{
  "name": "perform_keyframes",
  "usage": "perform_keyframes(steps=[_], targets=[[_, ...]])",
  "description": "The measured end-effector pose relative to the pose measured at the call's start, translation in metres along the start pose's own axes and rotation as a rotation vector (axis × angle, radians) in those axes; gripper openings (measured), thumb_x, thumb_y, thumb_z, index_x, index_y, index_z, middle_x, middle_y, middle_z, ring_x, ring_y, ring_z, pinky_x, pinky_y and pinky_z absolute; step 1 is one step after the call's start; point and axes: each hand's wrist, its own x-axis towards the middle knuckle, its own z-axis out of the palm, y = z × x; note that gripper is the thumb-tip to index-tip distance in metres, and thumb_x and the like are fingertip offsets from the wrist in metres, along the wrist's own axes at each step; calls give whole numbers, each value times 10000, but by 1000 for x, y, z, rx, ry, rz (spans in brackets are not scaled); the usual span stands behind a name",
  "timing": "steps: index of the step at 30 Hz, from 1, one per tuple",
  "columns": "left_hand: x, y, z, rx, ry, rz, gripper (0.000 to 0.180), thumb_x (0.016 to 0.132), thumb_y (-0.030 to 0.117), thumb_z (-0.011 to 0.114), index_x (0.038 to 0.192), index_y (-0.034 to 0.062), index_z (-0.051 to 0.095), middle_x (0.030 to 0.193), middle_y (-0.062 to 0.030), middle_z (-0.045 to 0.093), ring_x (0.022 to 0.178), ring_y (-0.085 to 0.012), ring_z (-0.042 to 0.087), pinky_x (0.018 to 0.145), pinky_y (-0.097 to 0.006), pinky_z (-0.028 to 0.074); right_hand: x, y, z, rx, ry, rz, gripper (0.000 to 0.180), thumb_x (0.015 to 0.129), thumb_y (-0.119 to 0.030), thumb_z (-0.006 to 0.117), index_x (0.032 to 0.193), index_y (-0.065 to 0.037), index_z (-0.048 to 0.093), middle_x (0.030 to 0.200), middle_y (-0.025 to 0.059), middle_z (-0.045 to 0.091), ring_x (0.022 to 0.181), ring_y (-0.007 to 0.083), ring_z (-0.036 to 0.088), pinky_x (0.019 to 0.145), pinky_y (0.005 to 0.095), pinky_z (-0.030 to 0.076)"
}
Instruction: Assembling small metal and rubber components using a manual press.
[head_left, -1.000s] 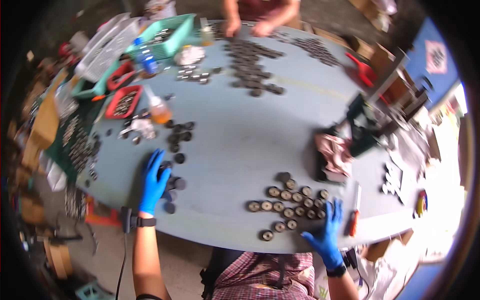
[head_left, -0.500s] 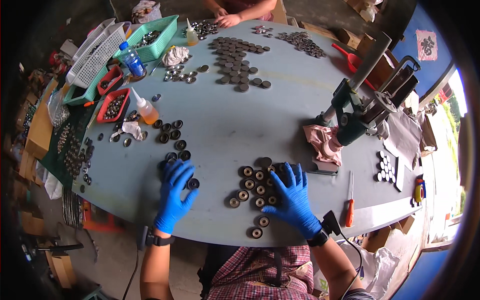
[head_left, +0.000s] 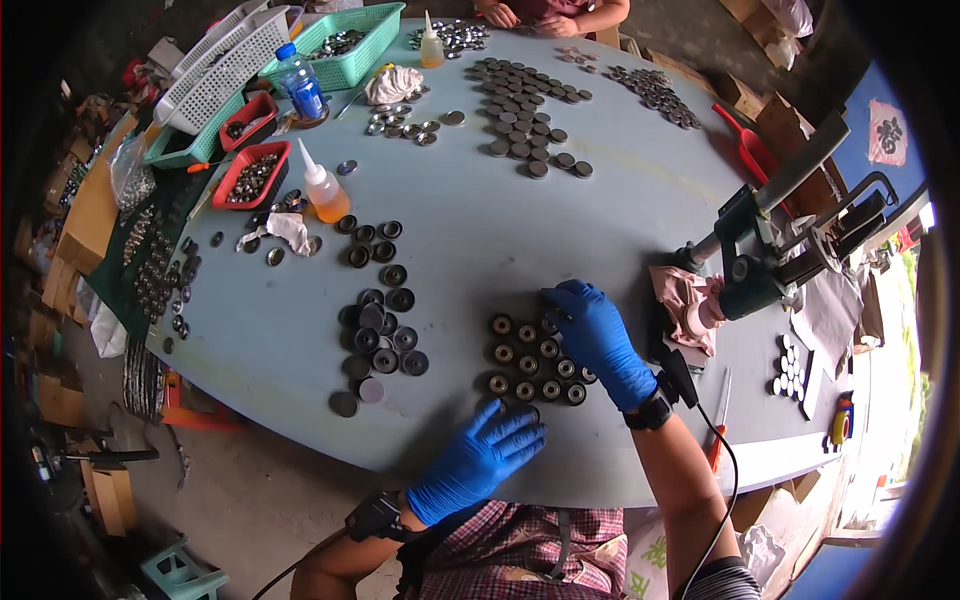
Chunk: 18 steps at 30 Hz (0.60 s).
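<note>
Dark round discs [head_left: 527, 333] lay grouped inside the near edge of the counter [head_left: 450, 260].
The left hand [head_left: 478, 462] lay on their near-edge side, fingers loosely open, tips at the nearest discs; the right hand [head_left: 598, 340] arched over their right side, fingers bent, and whether these gripped a disc could not be told. Both hands were similarly close; the round discs showed no long axis.
</note>
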Motion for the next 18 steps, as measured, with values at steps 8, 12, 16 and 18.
perform_keyframes(steps=[8,12,16,18], targets=[[0,-18,-9,-98,128,-52,326,838,112,633,1158,131,689,1282,-36,621,1252,-223,542,1104,-489,373,29,8,2,604,6,471,235,911,-161,641,1083,-18,713,888,75,730,746,135,622,694,314,509],[2,-20,-16,-115,147,-65,328,829,127,669,1156,129,691,1275,-36,623,1233,-217,551,1083,-468,394,42,6,13,561,23,369,203,895,-108,645,1073,-49,725,930,127,721,799,212,668,745,348,518],[-3,-33,-38,-240,422,-263,258,822,83,715,1075,131,712,1109,-24,643,963,-231,593,900,-407,460,45,-15,19,17,318,26,192,876,-84,632,1049,-59,710,918,134,686,799,295,661,743,382,524],[-21,-44,-48,-129,554,-476,219,811,65,714,1023,122,717,1031,-42,637,911,-252,575,831,-406,453,39,-55,15,173,97,22,189,852,-65,619,1026,-67,692,909,146,649,849,353,637,748,416,523]])
